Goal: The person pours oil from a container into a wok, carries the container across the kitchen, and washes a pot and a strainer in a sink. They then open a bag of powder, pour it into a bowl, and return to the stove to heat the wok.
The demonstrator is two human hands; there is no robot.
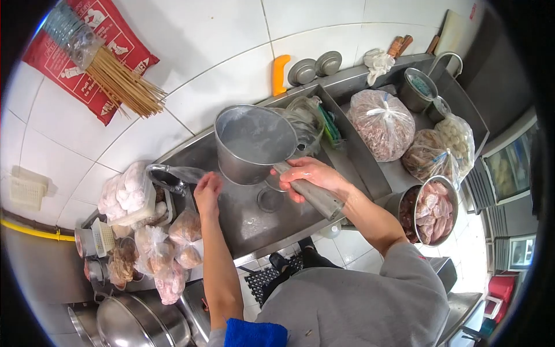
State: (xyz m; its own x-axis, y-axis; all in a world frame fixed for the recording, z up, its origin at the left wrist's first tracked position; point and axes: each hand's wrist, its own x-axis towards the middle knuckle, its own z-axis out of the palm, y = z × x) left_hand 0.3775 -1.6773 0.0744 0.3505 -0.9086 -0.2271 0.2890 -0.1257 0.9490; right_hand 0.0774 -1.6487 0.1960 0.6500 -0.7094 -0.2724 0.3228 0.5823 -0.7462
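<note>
My right hand [312, 177] is wrapped round the thick grey handle [319, 199] of a large metal saucepan [254, 139]. The saucepan is held over the sink [243, 225], slightly tilted, and its inside looks wet and cloudy grey. To the left of the pan, my left hand [208, 191] has its fingers curled together beside the metal tap [167, 178]. A clear strip [188, 173], water or plastic, runs from the tap towards these fingers. Whether they grip it is hidden. Below the pan, the round drain [269, 200] shows in the sink floor.
Bagged food [156, 248] and a white tub [127, 196] crowd the left. In the right basin are a large bag of minced-looking food [381, 124] and other bags. A pot of raw meat [435, 214] stands near my right elbow. Skewers [127, 81] hang on the wall.
</note>
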